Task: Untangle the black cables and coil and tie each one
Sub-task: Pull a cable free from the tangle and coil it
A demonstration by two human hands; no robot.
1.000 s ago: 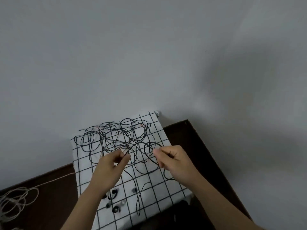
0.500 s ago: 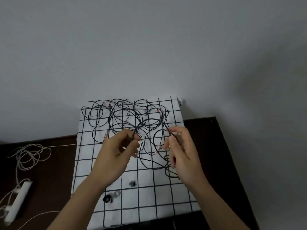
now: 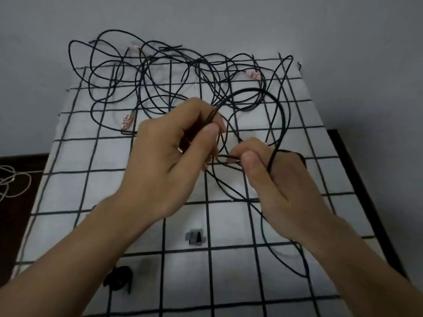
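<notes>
left hand (image 3: 164, 161) pinches cable loop (image 3: 258, 92) | right hand (image 3: 274, 186) pinches same loop, near end | cables (image 3: 142, 72) tangled far on grid cloth (image 3: 68, 202) | 2 clips (image 3: 194, 237) near

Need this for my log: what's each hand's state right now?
Left hand: closed, pinching the black cable loop.
Right hand: closed, pinching the same loop's other side.

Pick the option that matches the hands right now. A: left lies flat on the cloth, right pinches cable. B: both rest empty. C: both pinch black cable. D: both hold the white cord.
C: the left hand and the right hand each pinch black cable, a loop arching between them above the checked cloth.
</notes>
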